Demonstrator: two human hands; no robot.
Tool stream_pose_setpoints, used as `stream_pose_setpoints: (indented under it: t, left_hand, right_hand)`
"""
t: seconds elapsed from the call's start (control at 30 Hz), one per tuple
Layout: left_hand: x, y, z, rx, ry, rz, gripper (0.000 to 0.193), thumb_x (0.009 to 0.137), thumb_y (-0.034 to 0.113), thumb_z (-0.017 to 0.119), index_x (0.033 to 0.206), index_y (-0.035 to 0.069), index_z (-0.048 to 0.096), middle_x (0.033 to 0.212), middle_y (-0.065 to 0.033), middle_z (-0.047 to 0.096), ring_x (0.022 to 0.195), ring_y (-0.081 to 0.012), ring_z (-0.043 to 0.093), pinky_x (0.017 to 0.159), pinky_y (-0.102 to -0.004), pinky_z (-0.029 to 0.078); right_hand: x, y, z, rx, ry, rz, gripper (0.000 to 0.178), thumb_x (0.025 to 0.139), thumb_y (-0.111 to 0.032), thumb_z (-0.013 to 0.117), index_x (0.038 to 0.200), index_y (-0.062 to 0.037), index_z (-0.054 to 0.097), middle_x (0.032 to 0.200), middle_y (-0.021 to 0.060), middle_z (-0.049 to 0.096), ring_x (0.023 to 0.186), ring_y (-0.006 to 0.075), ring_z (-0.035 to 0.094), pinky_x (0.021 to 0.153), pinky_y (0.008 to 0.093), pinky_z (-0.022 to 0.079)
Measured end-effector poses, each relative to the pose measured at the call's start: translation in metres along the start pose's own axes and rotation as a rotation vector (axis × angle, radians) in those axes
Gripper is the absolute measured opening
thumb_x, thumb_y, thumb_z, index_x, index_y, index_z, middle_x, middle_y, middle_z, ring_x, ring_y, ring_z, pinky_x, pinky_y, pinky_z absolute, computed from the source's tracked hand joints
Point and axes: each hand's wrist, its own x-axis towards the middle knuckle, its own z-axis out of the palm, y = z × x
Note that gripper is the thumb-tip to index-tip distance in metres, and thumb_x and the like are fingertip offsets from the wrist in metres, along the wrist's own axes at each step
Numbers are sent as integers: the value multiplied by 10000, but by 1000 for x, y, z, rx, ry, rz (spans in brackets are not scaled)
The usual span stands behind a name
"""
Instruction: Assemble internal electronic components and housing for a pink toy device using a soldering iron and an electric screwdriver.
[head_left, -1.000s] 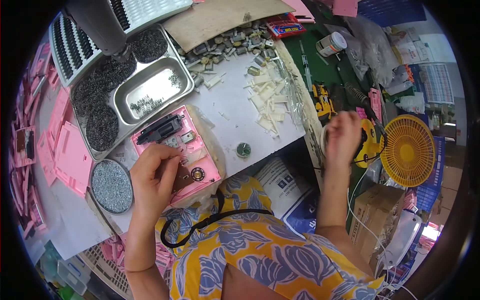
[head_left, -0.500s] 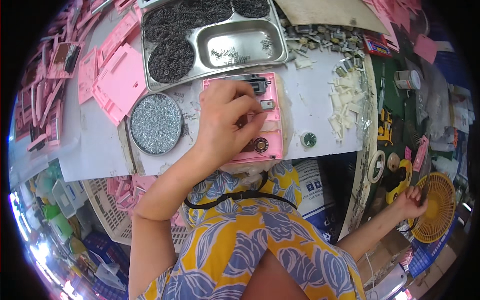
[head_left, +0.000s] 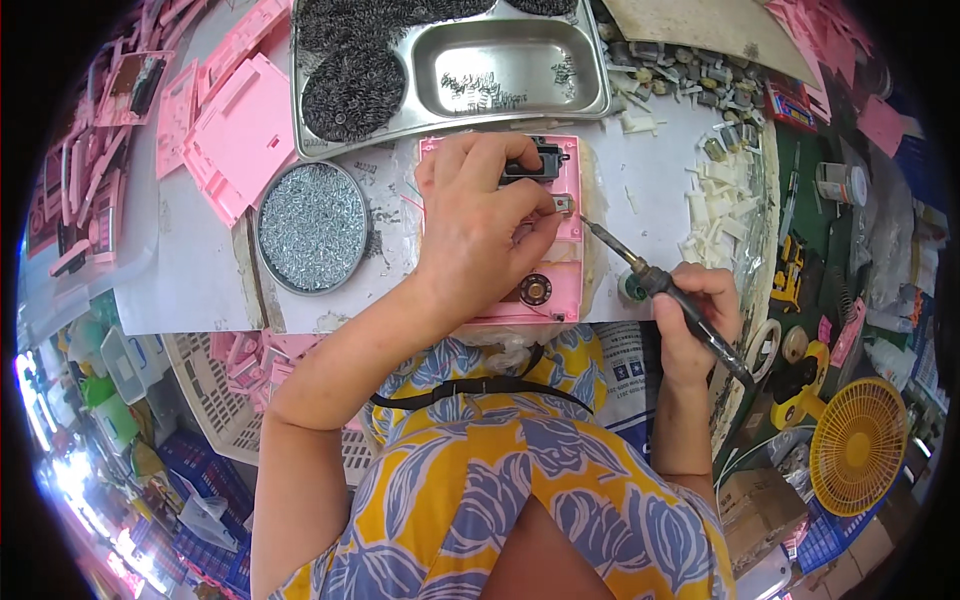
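Note:
My right hand [head_left: 692, 318] is closed round the dark handle of a soldering iron [head_left: 668, 289]. The iron's thin tip points left, by the right edge of a pink plastic casing [head_left: 568, 256], close to a small silver metal part [head_left: 562, 203] inside it. My left hand [head_left: 480, 205] lies across the casing, thumb and fingertips pinched together beside that part; what they hold is hidden. A black block [head_left: 540, 160] sits at the casing's top and a round dark disc [head_left: 535, 290] near its bottom. Thin red wire ends [head_left: 414, 196] show left of my hand.
Beyond the casing stands a metal tray [head_left: 450, 125] of dark springs. At left are a round dish [head_left: 312, 228] of small silver pieces and pink panels [head_left: 240, 140]. White plastic parts [head_left: 715, 205] lie at right, a small green-topped container [head_left: 632, 288] nearer. A yellow fan [head_left: 858, 445] stands lower right.
My right hand has come from beside the fan to the casing's right side, now with the soldering iron in it. My left hand stays pinched over the casing. The view has shifted slightly.

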Motion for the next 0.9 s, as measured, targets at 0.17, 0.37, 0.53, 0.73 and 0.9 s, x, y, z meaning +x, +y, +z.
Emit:
stream_pose_setpoints:
  t: [0.17,0.37,0.53,0.73,0.9]
  left_hand:
    - [0,0,0,2,3,3,157,679,139,826,803,124,731,1115,-47,608,1074,-297,505,912,-441,345]
    - [0,0,1,-19,17,-17,112,666,128,795,746,111,718,1121,-25,623,1088,-293,527,934,-473,353]
    - [1,0,1,-2,15,-4,126,669,128,806,763,110,725,1120,-32,620,1085,-292,520,928,-463,354]
    - [1,0,1,27,18,10,149,662,128,826,779,120,735,1117,-38,614,1074,-295,511,903,-439,352]
    - [0,0,3,43,35,13,151,655,128,827,777,123,737,1113,-35,615,1078,-289,519,903,-437,352]
  right_hand:
    - [0,5,4,-12,-10,-7,278,844,18,762,1023,-18,553,876,38,576,736,75,508,672,209,410]
    - [2,4,7,-19,-4,17,283,845,13,767,1030,-18,555,881,37,574,740,69,508,676,206,410]
    - [2,6,5,-25,-30,7,294,840,13,774,1033,-19,555,887,37,575,748,73,518,676,209,413]
    - [5,8,1,-55,-85,-52,330,812,29,791,1039,-22,558,893,48,583,753,89,526,667,217,417]
    - [4,9,-9,-48,-93,-79,338,800,26,803,1033,-23,563,886,58,588,754,99,529,665,215,418]
